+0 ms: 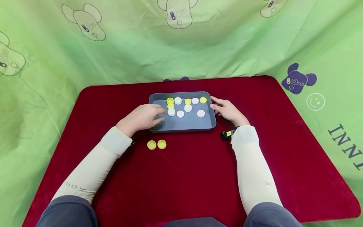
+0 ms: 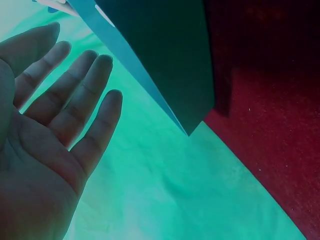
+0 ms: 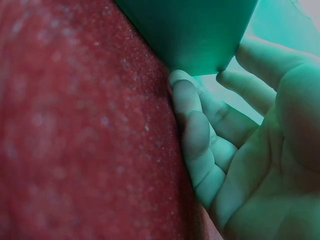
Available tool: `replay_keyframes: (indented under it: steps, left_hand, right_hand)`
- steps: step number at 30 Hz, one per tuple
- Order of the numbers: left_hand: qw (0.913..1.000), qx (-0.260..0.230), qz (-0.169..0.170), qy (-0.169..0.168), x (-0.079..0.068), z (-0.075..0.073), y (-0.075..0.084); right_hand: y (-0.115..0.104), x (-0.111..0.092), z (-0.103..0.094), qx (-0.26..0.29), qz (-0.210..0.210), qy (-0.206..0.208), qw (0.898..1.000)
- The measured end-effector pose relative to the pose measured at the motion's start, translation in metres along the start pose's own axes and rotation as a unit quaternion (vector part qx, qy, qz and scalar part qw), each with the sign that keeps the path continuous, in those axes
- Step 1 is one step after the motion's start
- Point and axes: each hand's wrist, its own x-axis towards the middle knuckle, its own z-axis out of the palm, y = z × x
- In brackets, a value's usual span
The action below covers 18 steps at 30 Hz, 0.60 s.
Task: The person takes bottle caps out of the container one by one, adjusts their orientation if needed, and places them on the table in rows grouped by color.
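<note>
A grey rectangular tray (image 1: 184,126) lies on the table with several white bottle caps (image 1: 201,113) and yellow bottle caps (image 1: 203,100) inside. My left hand (image 1: 144,116) hovers over the tray's left end, its fingertips close to a white cap (image 1: 171,112). In the left wrist view, the fingers (image 2: 90,125) are spread and loosely extended with nothing between them. At the tray's right wall, my right hand (image 1: 227,110) grips the rim with thumb and finger. The right wrist view shows the other fingers (image 3: 200,145) curled low by the red cloth.
Two yellow caps (image 1: 157,144) lie hollow side up on the red tablecloth (image 1: 193,176), in front of the tray's left end. A green printed curtain (image 1: 136,44) hangs behind and beside the table. A black device (image 1: 227,135) is strapped at the right wrist.
</note>
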Motion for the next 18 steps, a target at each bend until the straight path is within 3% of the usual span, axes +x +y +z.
replay_keyframes:
  steps: [18]
  left_hand:
    - [0.9995,0.010,-0.021,-0.022,0.032,0.002,-0.021]
  right_hand:
    - [0.003,0.000,0.000,0.003,-0.001,0.002,1.000]
